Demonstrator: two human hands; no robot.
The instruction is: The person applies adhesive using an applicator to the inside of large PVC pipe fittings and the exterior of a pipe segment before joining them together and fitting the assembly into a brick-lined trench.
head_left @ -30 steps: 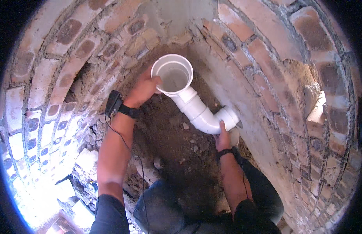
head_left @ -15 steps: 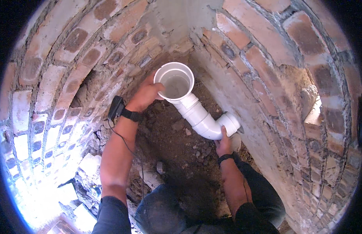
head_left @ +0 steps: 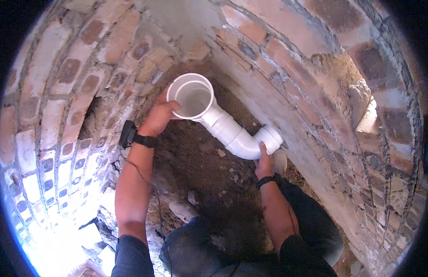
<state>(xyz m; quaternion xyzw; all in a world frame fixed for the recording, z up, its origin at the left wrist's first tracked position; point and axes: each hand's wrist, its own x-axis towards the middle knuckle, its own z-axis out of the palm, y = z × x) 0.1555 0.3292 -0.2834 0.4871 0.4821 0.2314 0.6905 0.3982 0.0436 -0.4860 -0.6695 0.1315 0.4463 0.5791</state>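
Note:
A white plastic drain pipe fitting (head_left: 228,132) spans the space between my two hands. Its wide round socket (head_left: 169,102) faces up toward me at the upper left, and its bent elbow end points at the rendered wall on the right. My left hand (head_left: 159,114) grips the socket's left rim, with the thumb over the edge and the fingers hidden behind. Lower right, my right hand (head_left: 264,163) holds the elbow from beneath, thumb up on its side. Whether the elbow end enters the wall or only touches it, I cannot tell.
Brick walls rise close on the left (head_left: 55,113) and right (head_left: 331,115), meeting at a corner ahead. The right one has a broken hole (head_left: 361,104). Dark soil with stones (head_left: 200,171) lies below. A pale round pipe piece (head_left: 279,161) sits beside my right hand.
The wide socket and my left hand have shifted a little left in view, and the walls have shifted too. Both hands keep their grip, and the elbow end stays near the right wall.

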